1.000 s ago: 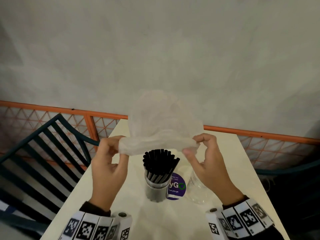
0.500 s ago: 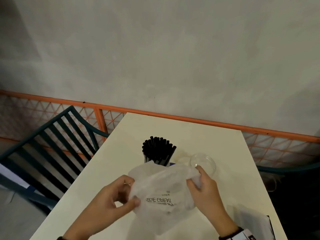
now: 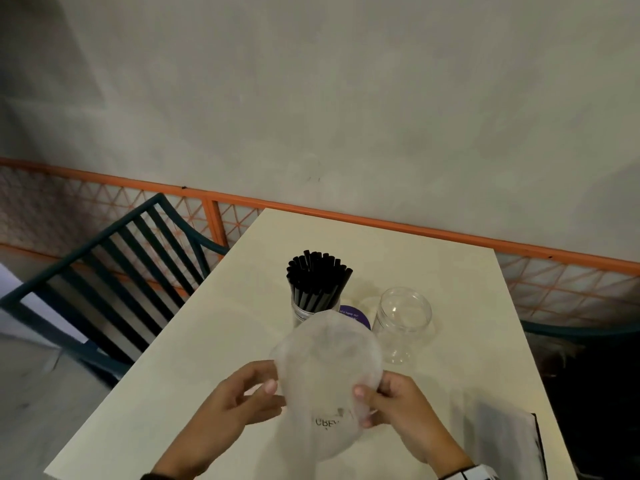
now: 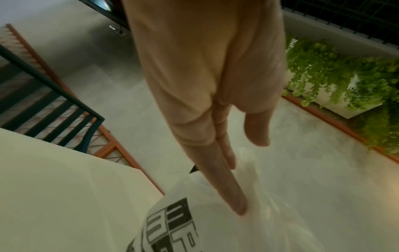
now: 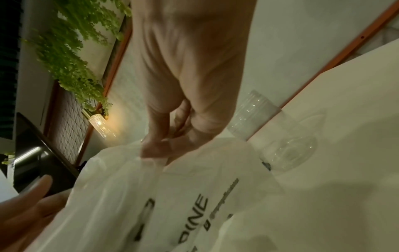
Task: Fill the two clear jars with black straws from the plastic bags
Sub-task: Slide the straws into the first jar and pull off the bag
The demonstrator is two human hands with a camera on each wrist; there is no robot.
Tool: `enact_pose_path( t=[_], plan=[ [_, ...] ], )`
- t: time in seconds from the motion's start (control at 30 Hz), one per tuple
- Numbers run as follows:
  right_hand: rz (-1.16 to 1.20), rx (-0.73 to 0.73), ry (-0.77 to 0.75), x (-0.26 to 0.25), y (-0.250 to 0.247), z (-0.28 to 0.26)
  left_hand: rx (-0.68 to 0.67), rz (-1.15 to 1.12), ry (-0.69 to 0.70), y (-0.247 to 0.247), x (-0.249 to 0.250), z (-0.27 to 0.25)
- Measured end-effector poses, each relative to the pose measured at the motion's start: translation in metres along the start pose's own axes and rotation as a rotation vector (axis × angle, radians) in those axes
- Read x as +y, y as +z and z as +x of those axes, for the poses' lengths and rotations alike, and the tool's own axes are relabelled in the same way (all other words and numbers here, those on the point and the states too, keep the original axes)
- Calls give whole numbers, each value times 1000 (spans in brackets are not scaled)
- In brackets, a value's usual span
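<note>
A clear jar (image 3: 303, 311) packed with upright black straws (image 3: 317, 280) stands mid-table. To its right is an empty clear jar (image 3: 403, 318) (image 5: 254, 117). Nearer to me, a thin white printed plastic bag (image 3: 325, 372) (image 4: 194, 213) (image 5: 194, 196) hangs between my hands, in front of the filled jar's base. My right hand (image 3: 363, 407) (image 5: 155, 150) pinches its right edge between thumb and fingers. My left hand (image 3: 273, 396) (image 4: 248, 175) lies along the left side with straight fingers touching it, the thumb held off. No straws show in this bag.
A purple round label (image 3: 353, 315) lies between the jars on the cream table (image 3: 207, 358). Another plastic bag (image 3: 502, 441) lies at the near right corner. A dark slatted chair (image 3: 104, 271) stands left, and an orange railing (image 3: 381, 223) runs behind.
The bag came down from above the jars to the near side of the table. My left hand went from pinching it to straight fingers against it, while the right kept hold.
</note>
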State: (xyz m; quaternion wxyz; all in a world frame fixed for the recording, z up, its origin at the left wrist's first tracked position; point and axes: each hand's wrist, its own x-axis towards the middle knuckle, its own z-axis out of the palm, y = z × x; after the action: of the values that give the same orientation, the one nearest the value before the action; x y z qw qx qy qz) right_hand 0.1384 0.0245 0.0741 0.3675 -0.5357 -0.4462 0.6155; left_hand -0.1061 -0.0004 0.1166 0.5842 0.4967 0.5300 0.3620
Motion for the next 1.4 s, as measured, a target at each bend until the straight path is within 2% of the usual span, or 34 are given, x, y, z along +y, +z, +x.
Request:
enact_pose_path(
  t=[0.13, 0.23, 0.3, 0.37, 0.43, 0.47, 0.5, 0.57, 0.63, 0.67, 0.7, 0.77, 0.87, 0.93, 1.0, 1.07, 1.13, 1.17, 1.2, 1.3, 1.4],
  plan=[
    [-97, 90, -4, 2, 20, 2, 95, 110, 90, -2, -3, 11],
    [-231, 243, -25, 11, 38, 10, 89, 125, 102, -9, -4, 15],
    [-275, 397, -42, 15, 40, 16, 205, 230, 175, -27, -7, 17],
    [-212, 498, -24, 14, 41, 20, 391, 395, 264, -50, -12, 19],
    [-147, 480, 4, 10, 47, 20, 492, 531, 267, -66, -18, 20],
    [-117, 439, -6, 8, 50, 19, 500, 560, 230, -69, -22, 20],
    [-43, 364, -22, 6, 55, 18, 482, 559, 181, -73, -26, 21],
    [216, 107, -3, 2, 63, 14, 366, 509, 65, -85, -33, 22],
    [322, -21, 26, 4, 63, 12, 150, 387, 3, -102, -33, 21],
    [300, -30, 25, 4, 65, 12, 27, 279, -16, -110, -30, 19],
    [264, -20, 28, 4, 67, 11, -78, 180, -33, -115, -25, 17],
    [175, 55, 26, 6, 77, 11, -185, 98, -33, -125, -21, 15],
    [18, 229, -24, 9, 97, 15, -190, 190, 19, -133, -23, 18],
    [-260, 430, -153, 12, 108, 17, -81, 366, 122, -137, -30, 23],
    [-564, 589, -290, 18, 114, 18, 90, 485, 242, -139, -33, 27],
    [-740, 702, -348, 20, 122, 14, 229, 525, 332, -139, -36, 28],
    [-874, 764, -414, 24, 128, 11, 354, 515, 353, -137, -40, 30],
    [-917, 760, -430, 27, 128, 11, 402, 487, 345, -137, -43, 32],
    [-910, 694, -409, 29, 128, 10, 428, 456, 332, -137, -47, 35],
    [-881, 301, -353, 42, 125, 3, 406, 424, 303, -142, -61, 44],
    [-1123, 81, -442, 54, 134, 1, 336, 531, 312, -144, -72, 46]
  ],
)
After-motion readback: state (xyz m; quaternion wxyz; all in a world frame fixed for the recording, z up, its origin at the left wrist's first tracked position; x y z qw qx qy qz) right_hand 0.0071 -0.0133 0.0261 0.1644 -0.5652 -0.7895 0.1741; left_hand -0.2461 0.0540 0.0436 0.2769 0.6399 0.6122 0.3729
